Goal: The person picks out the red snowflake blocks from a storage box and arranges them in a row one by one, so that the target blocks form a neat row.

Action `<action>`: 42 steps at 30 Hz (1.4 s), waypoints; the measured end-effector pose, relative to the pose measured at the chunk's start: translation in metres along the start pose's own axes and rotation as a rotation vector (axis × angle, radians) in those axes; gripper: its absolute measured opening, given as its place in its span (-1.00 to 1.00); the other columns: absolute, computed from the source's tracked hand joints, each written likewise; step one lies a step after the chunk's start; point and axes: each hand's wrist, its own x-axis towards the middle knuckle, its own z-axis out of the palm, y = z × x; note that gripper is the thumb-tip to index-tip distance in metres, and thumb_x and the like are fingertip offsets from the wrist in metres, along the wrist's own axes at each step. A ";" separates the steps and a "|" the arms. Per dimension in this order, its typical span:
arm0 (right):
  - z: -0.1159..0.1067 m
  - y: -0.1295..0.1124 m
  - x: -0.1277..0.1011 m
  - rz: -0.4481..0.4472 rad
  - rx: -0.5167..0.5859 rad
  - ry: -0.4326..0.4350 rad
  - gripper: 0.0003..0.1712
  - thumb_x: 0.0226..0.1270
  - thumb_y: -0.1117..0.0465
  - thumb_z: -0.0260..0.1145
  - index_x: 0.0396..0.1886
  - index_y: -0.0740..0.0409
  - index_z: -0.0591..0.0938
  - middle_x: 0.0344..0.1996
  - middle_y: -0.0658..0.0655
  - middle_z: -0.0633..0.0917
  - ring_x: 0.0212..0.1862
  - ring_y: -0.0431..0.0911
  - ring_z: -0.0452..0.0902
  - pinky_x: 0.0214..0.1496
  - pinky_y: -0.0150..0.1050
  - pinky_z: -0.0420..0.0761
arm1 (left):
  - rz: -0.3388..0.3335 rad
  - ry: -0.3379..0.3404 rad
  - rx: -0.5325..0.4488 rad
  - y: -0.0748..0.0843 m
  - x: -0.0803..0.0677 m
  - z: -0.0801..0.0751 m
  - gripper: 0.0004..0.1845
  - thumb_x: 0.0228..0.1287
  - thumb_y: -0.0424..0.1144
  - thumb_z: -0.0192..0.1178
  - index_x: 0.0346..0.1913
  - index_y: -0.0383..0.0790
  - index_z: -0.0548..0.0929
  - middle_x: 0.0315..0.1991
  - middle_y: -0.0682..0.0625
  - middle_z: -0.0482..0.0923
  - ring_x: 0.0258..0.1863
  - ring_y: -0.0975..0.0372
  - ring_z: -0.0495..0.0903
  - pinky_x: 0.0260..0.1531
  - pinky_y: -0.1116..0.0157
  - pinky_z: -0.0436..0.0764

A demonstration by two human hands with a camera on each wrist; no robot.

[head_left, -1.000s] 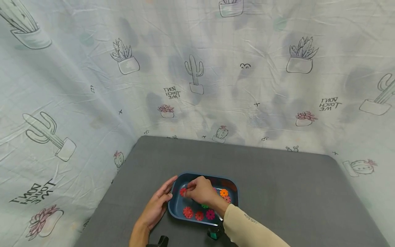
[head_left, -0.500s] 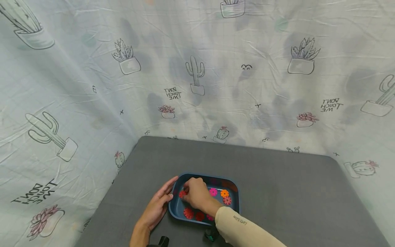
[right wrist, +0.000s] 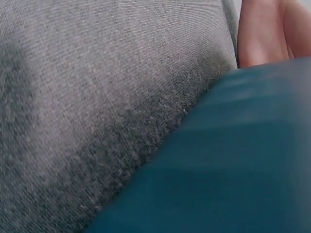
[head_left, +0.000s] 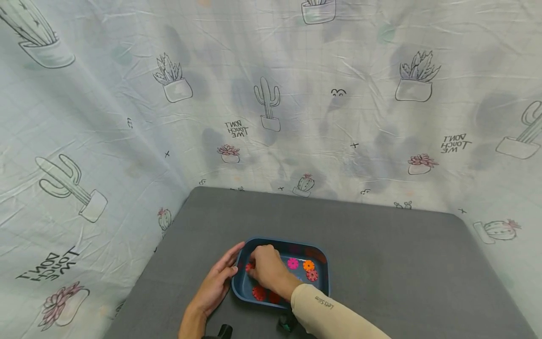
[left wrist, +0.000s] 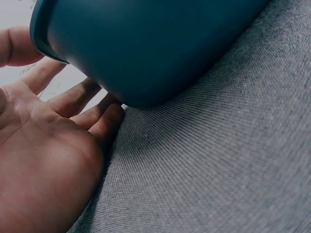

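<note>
The right hand reaches into the dark blue rectangular plastic tray on the grey fabric table, fingers curled over a red flower-shaped plastic piece; whether it pinches it I cannot tell. The left hand, fingers straight, rests against the tray's left wall. Pink and orange pieces lie beside.

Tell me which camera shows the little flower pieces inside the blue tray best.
The head view: the flower pieces lie visible inside the blue tray. Both wrist views show only the tray's outer wall and grey cloth, no pieces.
</note>
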 end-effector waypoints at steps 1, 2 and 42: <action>0.000 0.000 0.000 -0.006 -0.010 0.004 -0.89 0.14 0.15 0.53 -0.50 0.04 0.76 -0.63 -0.14 0.61 -0.58 -0.32 0.45 -0.55 -0.41 0.46 | 0.002 0.004 0.002 0.000 0.000 0.000 -0.38 0.55 -0.34 -0.17 0.58 0.16 0.15 0.60 0.10 -0.02 0.59 0.18 -0.07 0.35 0.36 0.31; 0.001 -0.001 0.000 -0.011 -0.017 0.008 -0.87 0.15 0.15 0.52 -0.53 0.02 0.75 -0.64 -0.15 0.59 -0.58 -0.32 0.44 -0.55 -0.41 0.45 | 0.002 0.008 0.004 0.000 0.000 0.000 -0.38 0.54 -0.34 -0.17 0.57 0.17 0.15 0.60 0.11 -0.01 0.59 0.18 -0.07 0.34 0.37 0.31; -0.073 0.035 -0.053 -0.186 0.222 0.088 -0.67 0.21 0.18 0.42 -0.01 -0.09 0.77 -0.14 -0.12 0.78 -0.21 -0.27 0.66 -0.20 -0.32 0.65 | 0.000 0.055 0.024 -0.003 0.002 0.000 -0.37 0.49 -0.37 -0.13 0.55 0.15 0.22 0.60 0.12 0.00 0.59 0.16 -0.14 0.28 0.47 0.31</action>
